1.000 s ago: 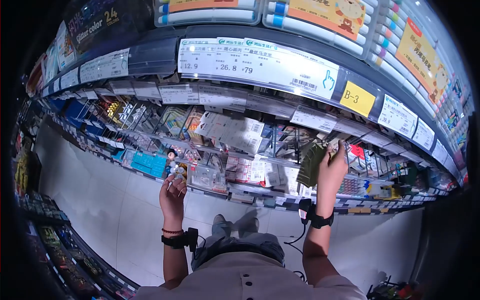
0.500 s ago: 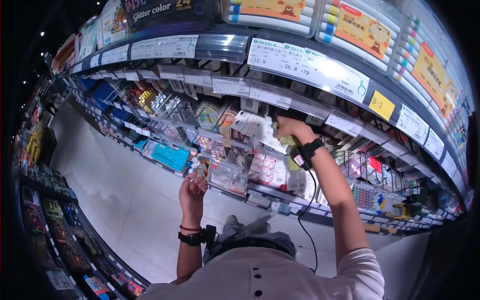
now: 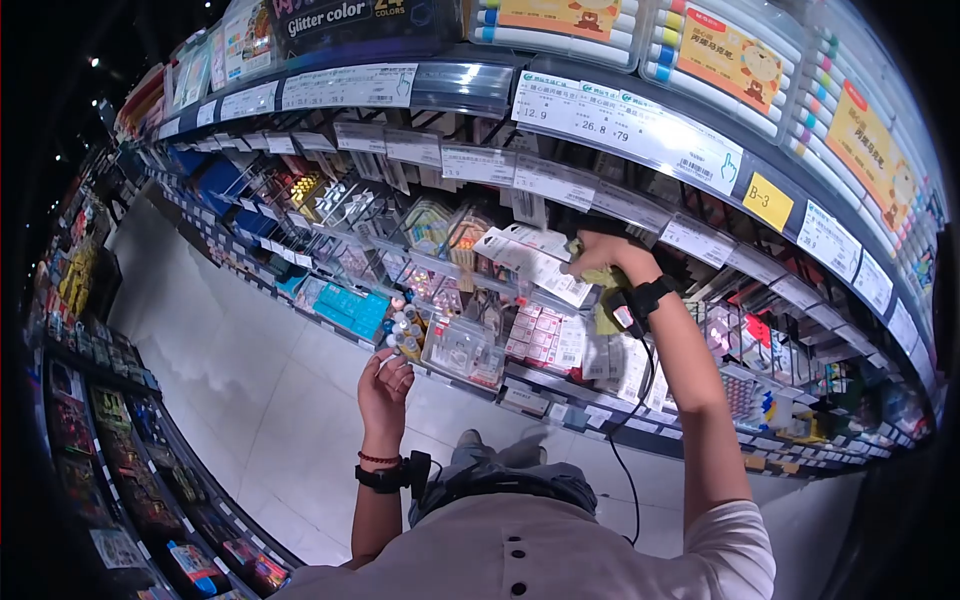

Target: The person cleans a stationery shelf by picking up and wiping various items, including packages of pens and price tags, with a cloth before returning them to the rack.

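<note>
My right hand (image 3: 612, 256) reaches in among the hanging goods below the upper shelf. Its fingers are bent at the right end of some white flat hang packs (image 3: 530, 258) with printed text. Beside and under that hand shows a yellow-green item (image 3: 606, 312). What lies inside the fingers is partly hidden. Low and apart from the goods, my left hand (image 3: 384, 388) is raised palm up with loosely curled, parted fingers and nothing in it. Just above its fingertips stand several small bottles (image 3: 405, 330) at the shelf's edge.
Above my hands runs a shelf edge with price labels (image 3: 625, 130) and a yellow B-3 tag (image 3: 768, 203), bearing marker sets (image 3: 720, 65). Clear bins (image 3: 465, 350) and red-and-white boxes (image 3: 540, 335) sit lower. Another rack (image 3: 135, 470) stands at left. A cable (image 3: 632, 400) hangs from my right wrist.
The whole view has shifted slightly, with the shelves a little further right. My right hand stays at the white packs, and my left hand keeps nearly the same pose.
</note>
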Demonstrator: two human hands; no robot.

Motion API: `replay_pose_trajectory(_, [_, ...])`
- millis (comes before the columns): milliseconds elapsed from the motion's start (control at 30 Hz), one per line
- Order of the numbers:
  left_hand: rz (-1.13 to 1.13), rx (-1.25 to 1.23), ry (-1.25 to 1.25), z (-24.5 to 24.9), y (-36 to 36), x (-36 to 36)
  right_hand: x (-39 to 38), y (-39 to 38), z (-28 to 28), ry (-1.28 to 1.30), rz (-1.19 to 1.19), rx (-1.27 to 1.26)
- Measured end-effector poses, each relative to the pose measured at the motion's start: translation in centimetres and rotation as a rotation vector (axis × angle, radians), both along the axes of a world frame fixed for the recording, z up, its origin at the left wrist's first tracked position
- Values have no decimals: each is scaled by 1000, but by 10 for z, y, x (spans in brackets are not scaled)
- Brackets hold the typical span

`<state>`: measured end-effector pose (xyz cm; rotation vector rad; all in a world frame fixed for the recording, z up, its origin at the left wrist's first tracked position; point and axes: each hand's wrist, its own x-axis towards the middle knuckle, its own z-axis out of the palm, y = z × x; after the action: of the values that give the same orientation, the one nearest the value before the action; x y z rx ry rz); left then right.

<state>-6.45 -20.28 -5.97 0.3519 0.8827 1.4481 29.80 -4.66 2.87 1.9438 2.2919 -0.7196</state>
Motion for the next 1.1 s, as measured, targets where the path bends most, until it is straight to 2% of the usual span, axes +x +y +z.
replay_pose_trajectory(167, [-32,6,9,3,5,10,14,-32,27,31,-74,11])
replay_pose_trajectory(267, [-40,3,26,7,9,15,34,-43,25,-33,30,80])
replay_pose_trajectory(300, [-55,18,28,6,10,16,40,-48,19,69,51,209])
replay_pose_trajectory(400, [-118,70,77,9,14,22,51,-65,9,263,26,199])
replay_pose_trajectory(467, [-185,113,163,22,16,35,42,-91,21,310,12,259])
replay_pose_trajectory(533, [-371,264,167,30,22,49,22,-115,37,374,41,321])
replay_pose_trajectory(600, [-477,325,220,53,20,87,0,-134,33,604,163,385])
replay_pose_trajectory(667, [-500,459,116,34,22,112,-32,-155,39,782,223,302])
replay_pose_trajectory(733, [-481,442,47,61,14,129,-56,-174,32,816,251,263])
replay_pose_trajectory(800, [-474,505,-32,87,11,136,-73,-191,21,861,138,275])
replay_pose_trajectory(867, [-410,503,73,73,17,128,-73,-202,13,852,7,305])
replay_pose_trajectory(933, [-445,508,-13,70,21,121,-55,-207,9,778,-135,358])
replay_pose_trajectory(967, [-454,455,-34,71,21,120,-47,-210,11,835,-259,380])
replay_pose_trajectory(1000, [-461,440,-88,71,21,120,-40,-213,15,671,-446,342])
replay_pose_trajectory(1067, [-489,366,-128,69,18,125,-18,-219,-10,552,-630,412])
replay_pose_trajectory(1100, [-546,380,-144,67,16,127,-13,-226,-1,461,-688,342])
